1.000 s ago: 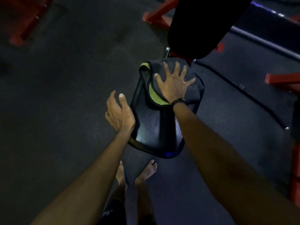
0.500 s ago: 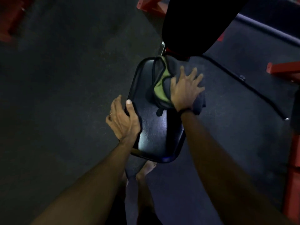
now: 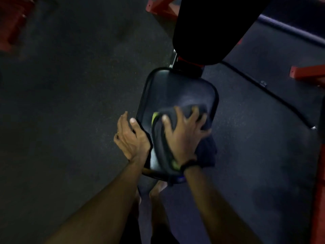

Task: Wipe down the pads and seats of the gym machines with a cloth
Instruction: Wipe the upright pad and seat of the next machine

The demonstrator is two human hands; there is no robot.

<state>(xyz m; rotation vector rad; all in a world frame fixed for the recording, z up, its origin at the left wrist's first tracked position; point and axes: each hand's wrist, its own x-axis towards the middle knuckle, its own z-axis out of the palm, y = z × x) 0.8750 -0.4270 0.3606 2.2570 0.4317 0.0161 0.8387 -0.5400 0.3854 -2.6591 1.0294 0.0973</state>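
A black padded seat (image 3: 175, 88) of a gym machine lies below me, its far half bare. A dark cloth (image 3: 160, 143) with a yellow-green edge covers the near right part of the seat and hangs over its right side. My right hand (image 3: 184, 136) presses on the cloth with fingers spread and somewhat bent into the fabric. My left hand (image 3: 131, 138) rests against the seat's left edge, thumb on top, fingers down the side. A black back pad (image 3: 211, 29) rises just beyond the seat.
Dark rubber floor surrounds the seat. Red machine frames stand at the top middle (image 3: 161, 7), right (image 3: 307, 73) and far left (image 3: 10, 23). A dark rail (image 3: 292, 34) crosses the upper right. My bare feet (image 3: 158, 189) are under the seat's near end.
My right hand has dragged the cloth from the seat's far end toward me, to the near right part. My left hand has stayed at the seat's left edge.
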